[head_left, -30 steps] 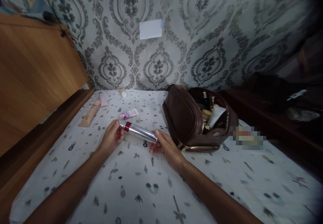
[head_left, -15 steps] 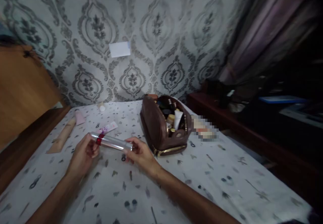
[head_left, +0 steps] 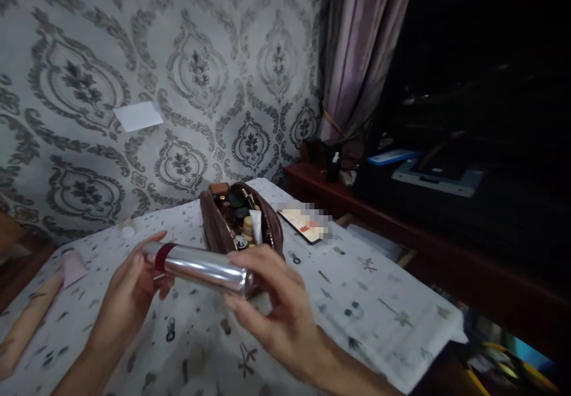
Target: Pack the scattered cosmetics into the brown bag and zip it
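Observation:
A long silver tube (head_left: 203, 268) with a dark red band near its left end is held level above the bed. My left hand (head_left: 127, 295) pinches its red-banded end. My right hand (head_left: 272, 307) grips the other end with curled fingers. Just behind the tube stands an open brown cosmetic bag (head_left: 232, 223) filled with small jars and tubes.
The bed has a white patterned sheet (head_left: 357, 289). A beige tube (head_left: 27, 324) and a pink one (head_left: 74, 265) lie at the left. A phone (head_left: 303, 225) lies beside the bag. A dark wooden ledge (head_left: 401, 229) and a curtain (head_left: 357, 45) stand at the right.
Both hands lifted the silver tube up toward the camera. The view swung right, bringing in the curtain and the dark shelf and losing the wooden headboard.

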A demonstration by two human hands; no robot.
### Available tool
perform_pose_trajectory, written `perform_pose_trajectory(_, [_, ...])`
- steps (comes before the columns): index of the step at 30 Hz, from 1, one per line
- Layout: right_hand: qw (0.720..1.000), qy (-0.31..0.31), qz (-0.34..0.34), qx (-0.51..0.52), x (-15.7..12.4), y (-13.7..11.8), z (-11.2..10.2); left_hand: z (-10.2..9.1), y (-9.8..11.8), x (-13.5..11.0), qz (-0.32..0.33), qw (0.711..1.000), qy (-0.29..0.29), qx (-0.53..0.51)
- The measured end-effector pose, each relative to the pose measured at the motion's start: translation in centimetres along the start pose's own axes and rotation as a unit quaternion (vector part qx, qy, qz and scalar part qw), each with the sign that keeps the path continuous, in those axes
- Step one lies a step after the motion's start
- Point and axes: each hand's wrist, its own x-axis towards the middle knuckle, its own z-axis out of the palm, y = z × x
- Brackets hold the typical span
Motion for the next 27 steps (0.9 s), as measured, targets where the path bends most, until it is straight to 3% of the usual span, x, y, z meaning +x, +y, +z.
perform_pose_trajectory(3, [0.997, 0.080, -0.004, -0.017, 0.8, 0.1, -3.2, 2.9, 0.1, 1.2, 0.060, 0.990, -0.054, 0.112])
perform_pose_trajectory(6, [0.989, 0.144, 0.006, -0.027, 1.8, 0.4, -5.7, 5.2, 0.3, 2.3, 0.122, 0.958, -0.090, 0.244])
perform_pose_trajectory(11, [0.986, 0.156, -0.008, -0.056, 3.5, 1.4, -8.3, 7.1, -0.1, 3.6, 0.176, 0.895, -0.114, 0.393])
perform_pose_trajectory(15, [0.989, 0.096, -0.041, -0.105, 5.1, 2.3, -9.0, 6.8, -1.4, 3.7, 0.177, 0.902, -0.060, 0.389])
perform_pose_trajectory(20, [0.982, -0.025, -0.089, -0.167, 7.6, 3.4, -8.8, 4.5, -3.0, 2.7, 0.186, 0.927, -0.019, 0.325])
perform_pose_trajectory(23, [0.964, -0.119, -0.100, -0.214, 9.2, 3.9, -8.1, 2.3, -4.1, 2.0, 0.166, 0.930, -0.008, 0.327])
perform_pose_trajectory(27, [0.920, -0.247, -0.093, -0.289, 11.6, 3.8, -6.8, -0.6, -5.6, 1.2, 0.114, 0.933, 0.009, 0.341])
